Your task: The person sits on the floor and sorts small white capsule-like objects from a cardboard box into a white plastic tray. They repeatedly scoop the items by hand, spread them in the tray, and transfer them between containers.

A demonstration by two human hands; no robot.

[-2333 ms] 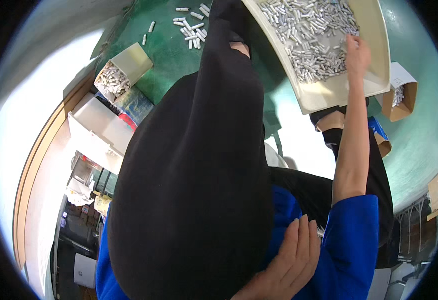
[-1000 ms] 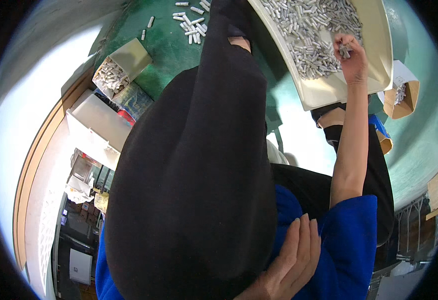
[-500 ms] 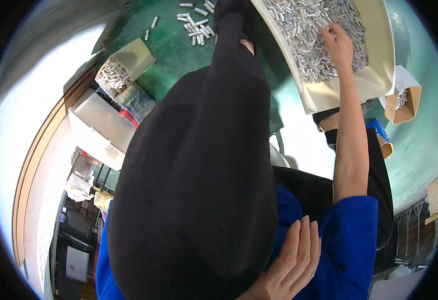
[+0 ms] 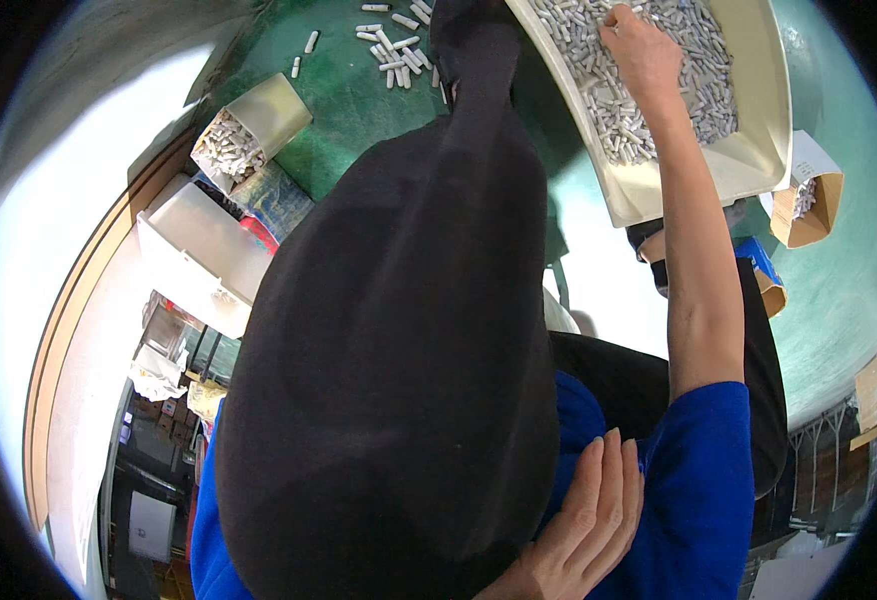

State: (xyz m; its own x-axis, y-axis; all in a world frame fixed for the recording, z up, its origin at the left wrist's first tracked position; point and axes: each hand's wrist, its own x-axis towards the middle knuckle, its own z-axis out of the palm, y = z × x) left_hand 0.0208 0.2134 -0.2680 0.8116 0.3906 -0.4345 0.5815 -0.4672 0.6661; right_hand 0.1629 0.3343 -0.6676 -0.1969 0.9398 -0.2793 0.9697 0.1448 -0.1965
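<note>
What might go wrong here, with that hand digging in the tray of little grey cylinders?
1. The right hand rakes through heaped grey cylinders in the cream tray; some could be pushed over its low rim.
2. Loose cylinders lie scattered on the green surface and might roll away.
3. A large black shape blocks much of the view, so a spill may go unnoticed.

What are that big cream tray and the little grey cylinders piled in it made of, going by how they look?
The tray looks like moulded plastic: smooth, cream, matt, with rounded walls. The small cylinders look like dull grey metal, perhaps plastic; they are too small to tell. The right hand rests among them. The open box to the left, holding more, looks like cardboard by its flat folded walls.
</note>
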